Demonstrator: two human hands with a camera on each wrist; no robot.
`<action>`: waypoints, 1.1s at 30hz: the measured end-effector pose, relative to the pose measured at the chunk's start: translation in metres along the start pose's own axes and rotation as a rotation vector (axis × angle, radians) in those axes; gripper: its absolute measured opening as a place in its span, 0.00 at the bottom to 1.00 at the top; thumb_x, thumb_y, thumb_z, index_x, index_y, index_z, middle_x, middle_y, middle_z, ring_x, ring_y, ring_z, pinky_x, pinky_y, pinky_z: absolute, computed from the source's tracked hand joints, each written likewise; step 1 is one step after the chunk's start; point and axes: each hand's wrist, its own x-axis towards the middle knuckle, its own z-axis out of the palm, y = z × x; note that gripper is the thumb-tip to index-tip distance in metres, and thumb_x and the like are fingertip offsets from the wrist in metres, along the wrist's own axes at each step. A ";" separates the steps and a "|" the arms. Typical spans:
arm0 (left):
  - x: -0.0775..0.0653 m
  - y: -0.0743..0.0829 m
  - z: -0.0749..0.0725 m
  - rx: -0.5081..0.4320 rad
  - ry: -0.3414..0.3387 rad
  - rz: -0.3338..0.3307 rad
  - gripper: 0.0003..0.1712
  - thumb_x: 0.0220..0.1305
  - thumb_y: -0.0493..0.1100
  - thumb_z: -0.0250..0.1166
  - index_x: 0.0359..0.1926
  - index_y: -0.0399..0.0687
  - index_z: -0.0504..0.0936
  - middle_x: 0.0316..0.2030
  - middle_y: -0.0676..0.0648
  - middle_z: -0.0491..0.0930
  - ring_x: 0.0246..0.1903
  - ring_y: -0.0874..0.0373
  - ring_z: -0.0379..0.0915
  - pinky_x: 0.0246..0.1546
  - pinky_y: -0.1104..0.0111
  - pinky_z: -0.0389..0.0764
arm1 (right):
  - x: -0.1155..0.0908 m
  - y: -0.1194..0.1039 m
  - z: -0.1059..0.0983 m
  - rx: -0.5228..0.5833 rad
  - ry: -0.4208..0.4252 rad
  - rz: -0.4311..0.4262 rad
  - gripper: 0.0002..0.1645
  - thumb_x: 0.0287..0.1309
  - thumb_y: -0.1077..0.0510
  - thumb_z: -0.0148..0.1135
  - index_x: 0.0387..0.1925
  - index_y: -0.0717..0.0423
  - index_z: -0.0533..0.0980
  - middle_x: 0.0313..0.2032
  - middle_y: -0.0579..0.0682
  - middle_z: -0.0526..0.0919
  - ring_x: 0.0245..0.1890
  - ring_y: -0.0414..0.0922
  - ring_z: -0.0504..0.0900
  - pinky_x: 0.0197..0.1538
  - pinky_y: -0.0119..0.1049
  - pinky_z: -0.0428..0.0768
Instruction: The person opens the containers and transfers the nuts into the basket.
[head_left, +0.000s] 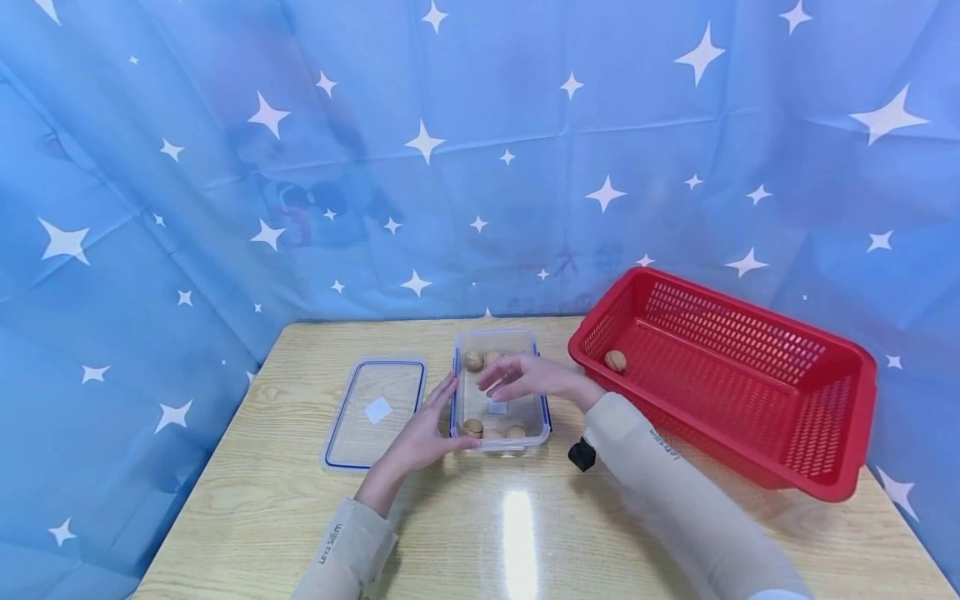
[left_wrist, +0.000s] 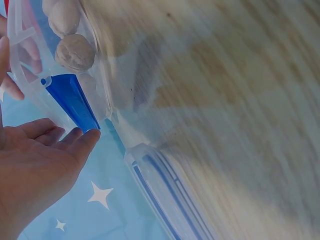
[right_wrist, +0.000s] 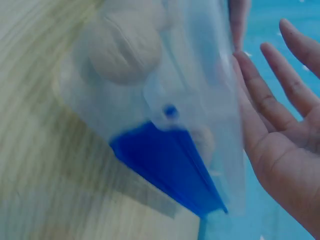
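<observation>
A clear plastic food container [head_left: 501,445] with blue side latches stands on the table. Several walnuts [head_left: 472,427] lie inside, along its far and near ends. My left hand [head_left: 420,437] rests against the container's left side, fingers stretched out and thumb by the near rim. In the left wrist view, its fingertips touch the blue latch [left_wrist: 75,102]. Over the container's middle hovers my right hand [head_left: 525,375], fingers spread and slightly bent. The right wrist view shows no walnut in its visible palm. One walnut [head_left: 615,361] sits in the left end of the red basket [head_left: 720,383].
The container's blue-edged lid [head_left: 352,425] lies flat on the table, left of my left hand. A small black object [head_left: 582,455] is on the table below my right forearm. Behind the table [head_left: 465,533] hangs a blue curtain [head_left: 480,167] with white stars.
</observation>
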 end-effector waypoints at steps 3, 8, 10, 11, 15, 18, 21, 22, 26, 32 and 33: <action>0.000 0.000 0.000 0.008 0.000 0.010 0.62 0.53 0.57 0.76 0.79 0.47 0.49 0.81 0.48 0.42 0.76 0.36 0.47 0.72 0.37 0.58 | 0.007 0.003 0.008 -0.006 -0.055 0.001 0.26 0.66 0.62 0.61 0.63 0.68 0.71 0.63 0.69 0.75 0.63 0.59 0.77 0.64 0.46 0.80; -0.001 0.000 -0.001 0.022 0.005 0.027 0.62 0.53 0.57 0.76 0.79 0.46 0.50 0.81 0.47 0.43 0.76 0.37 0.47 0.73 0.39 0.58 | 0.014 0.005 0.022 -0.030 -0.103 0.028 0.29 0.66 0.59 0.62 0.64 0.67 0.70 0.62 0.66 0.77 0.64 0.59 0.76 0.65 0.45 0.79; -0.001 0.000 -0.001 0.024 0.006 0.031 0.62 0.53 0.57 0.76 0.79 0.45 0.50 0.80 0.47 0.43 0.76 0.37 0.47 0.73 0.39 0.59 | 0.017 0.007 0.026 -0.027 -0.113 0.039 0.29 0.66 0.59 0.62 0.64 0.67 0.70 0.62 0.65 0.77 0.64 0.59 0.75 0.66 0.44 0.79; -0.001 0.001 -0.001 0.025 0.006 0.031 0.62 0.53 0.57 0.76 0.79 0.45 0.50 0.80 0.47 0.43 0.76 0.36 0.47 0.73 0.39 0.59 | 0.018 0.008 0.028 -0.020 -0.125 0.047 0.29 0.66 0.60 0.62 0.64 0.68 0.70 0.62 0.65 0.77 0.64 0.59 0.75 0.66 0.44 0.79; -0.002 0.001 -0.001 0.018 0.006 0.025 0.62 0.52 0.57 0.76 0.79 0.45 0.50 0.81 0.47 0.43 0.76 0.36 0.48 0.72 0.38 0.59 | 0.022 0.012 0.034 -0.015 -0.153 0.055 0.28 0.66 0.62 0.62 0.64 0.69 0.70 0.62 0.65 0.77 0.63 0.56 0.77 0.66 0.40 0.79; -0.001 0.000 -0.001 0.011 0.008 0.022 0.63 0.51 0.57 0.77 0.79 0.45 0.50 0.81 0.48 0.42 0.76 0.36 0.48 0.72 0.37 0.58 | 0.025 0.014 0.038 -0.049 -0.157 0.051 0.26 0.64 0.62 0.63 0.62 0.68 0.72 0.60 0.62 0.80 0.61 0.53 0.79 0.65 0.36 0.78; -0.001 -0.001 -0.001 0.010 0.011 0.020 0.63 0.51 0.57 0.77 0.79 0.45 0.50 0.81 0.48 0.42 0.76 0.36 0.47 0.72 0.38 0.58 | 0.027 0.015 0.039 -0.099 -0.145 0.054 0.25 0.61 0.63 0.65 0.59 0.66 0.75 0.57 0.59 0.82 0.58 0.48 0.81 0.63 0.32 0.78; -0.001 -0.001 -0.001 0.010 0.011 0.017 0.63 0.51 0.57 0.77 0.79 0.46 0.50 0.81 0.49 0.42 0.76 0.36 0.47 0.73 0.38 0.58 | 0.027 0.016 0.040 -0.112 -0.142 0.055 0.25 0.60 0.63 0.65 0.59 0.65 0.76 0.56 0.59 0.83 0.56 0.46 0.81 0.62 0.31 0.78; -0.001 -0.001 -0.001 0.011 0.008 0.015 0.63 0.51 0.56 0.77 0.79 0.47 0.50 0.81 0.49 0.42 0.76 0.36 0.47 0.73 0.38 0.57 | 0.029 0.015 0.042 -0.145 -0.140 0.064 0.24 0.57 0.67 0.65 0.56 0.66 0.77 0.54 0.59 0.84 0.53 0.44 0.83 0.59 0.28 0.80; -0.001 -0.001 0.000 0.013 0.005 0.017 0.62 0.52 0.54 0.77 0.79 0.46 0.50 0.81 0.49 0.42 0.76 0.35 0.48 0.73 0.38 0.58 | 0.031 0.017 0.046 -0.179 -0.121 0.039 0.21 0.54 0.72 0.62 0.51 0.68 0.79 0.49 0.61 0.86 0.44 0.39 0.84 0.51 0.24 0.81; -0.001 -0.001 0.000 0.011 0.006 0.016 0.62 0.52 0.54 0.77 0.79 0.47 0.50 0.81 0.49 0.42 0.76 0.35 0.48 0.73 0.38 0.58 | 0.030 0.017 0.046 -0.184 -0.118 0.039 0.20 0.54 0.72 0.62 0.51 0.67 0.79 0.48 0.60 0.86 0.43 0.38 0.83 0.50 0.24 0.81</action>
